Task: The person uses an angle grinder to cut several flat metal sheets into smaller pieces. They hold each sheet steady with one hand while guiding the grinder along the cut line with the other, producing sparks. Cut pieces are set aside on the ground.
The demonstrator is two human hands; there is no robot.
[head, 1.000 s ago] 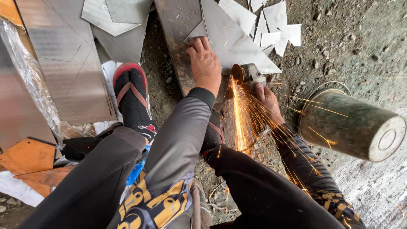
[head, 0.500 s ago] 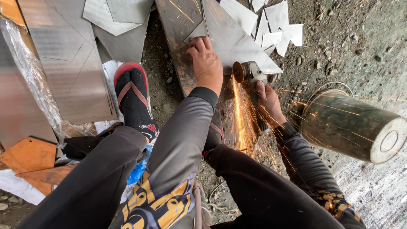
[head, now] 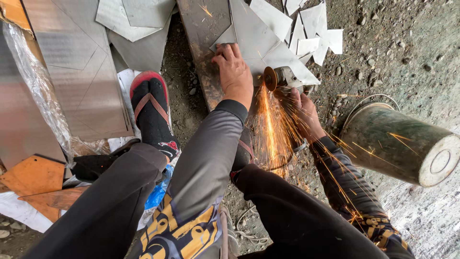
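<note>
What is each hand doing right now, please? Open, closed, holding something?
Left hand: open, pressed flat on the metal sheet.
Right hand: closed around the angle grinder, with sparks flying from its disc.

Sparks (head: 270, 129) hide the cut; right hand (head: 304, 112) covers the grinder's handle.

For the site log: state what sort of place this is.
Probably a rough outdoor metal-cutting spot: bare gravelly dirt ground, cut grey sheet-metal offcuts, and the right hand running a sparking angle grinder while the left hand pins the sheet.
</note>
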